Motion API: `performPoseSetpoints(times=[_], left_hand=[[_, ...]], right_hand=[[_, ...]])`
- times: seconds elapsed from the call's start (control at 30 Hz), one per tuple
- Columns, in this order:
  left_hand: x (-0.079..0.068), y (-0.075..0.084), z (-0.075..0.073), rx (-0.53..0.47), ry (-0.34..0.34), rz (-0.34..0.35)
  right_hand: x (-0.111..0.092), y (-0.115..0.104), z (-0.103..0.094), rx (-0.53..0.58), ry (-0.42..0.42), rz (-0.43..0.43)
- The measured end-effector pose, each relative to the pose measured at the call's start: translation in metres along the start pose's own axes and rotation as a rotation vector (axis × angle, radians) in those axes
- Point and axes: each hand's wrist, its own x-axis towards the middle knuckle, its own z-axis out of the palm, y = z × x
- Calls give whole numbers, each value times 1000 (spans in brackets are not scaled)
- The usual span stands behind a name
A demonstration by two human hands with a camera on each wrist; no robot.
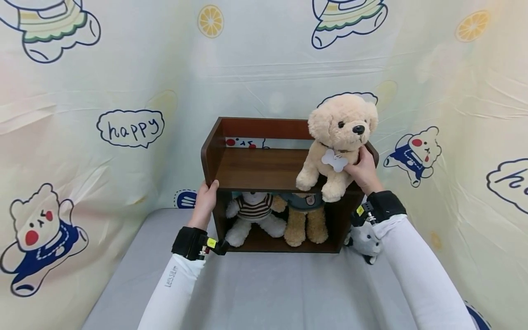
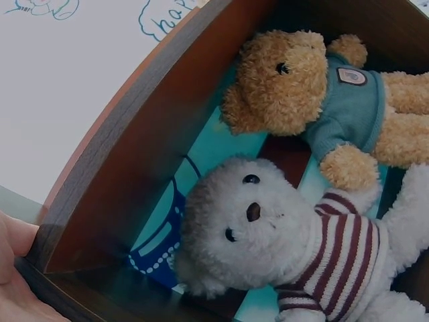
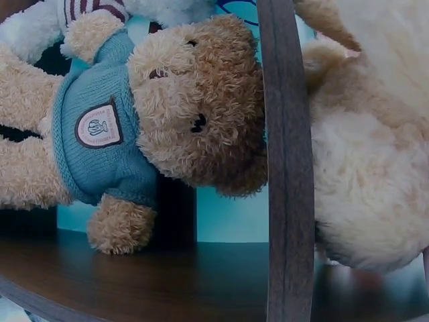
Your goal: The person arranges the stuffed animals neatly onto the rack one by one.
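A cream plush dog [image 1: 344,133] with a bone-shaped tag sits at the right end of the upper level of a brown wooden shelf [image 1: 264,169], its front paws over the board's edge. My right hand [image 1: 365,172] grips the dog's side low on its body; some fingers are hidden by the fur. At the shelf's left side panel, my left hand [image 1: 205,201] holds the front edge near the middle board. On the lower level sit a white plush bear [image 2: 268,228] in a striped sweater and a brown plush bear [image 3: 194,107] in a teal sweater.
A grey plush toy [image 1: 366,242] lies by the shelf's lower right corner, partly behind my right forearm. The shelf stands on a grey-covered table [image 1: 288,288]. A printed curtain [image 1: 136,73] hangs behind and at both sides.
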Motion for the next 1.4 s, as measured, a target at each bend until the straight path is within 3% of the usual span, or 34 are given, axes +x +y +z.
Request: performPoseSetpoints(times=[0.4, 0.7, 0.9, 1.1, 1.4], left_hand=[[2, -2, 1, -8, -4, 7], [2, -1, 1, -5, -5, 13], [1, -1, 0, -16, -7, -3], [1, 0, 0, -9, -2, -10], [1, 0, 0, -18, 3, -25]], right_hand=[[5, 1, 5, 52, -34, -1], [7, 1, 7, -2, -105, -6], [-2, -18, 13, 27, -147, -69], [-4, -27, 17, -48, -160, -139], [4, -3, 15, -164, -156, -42]])
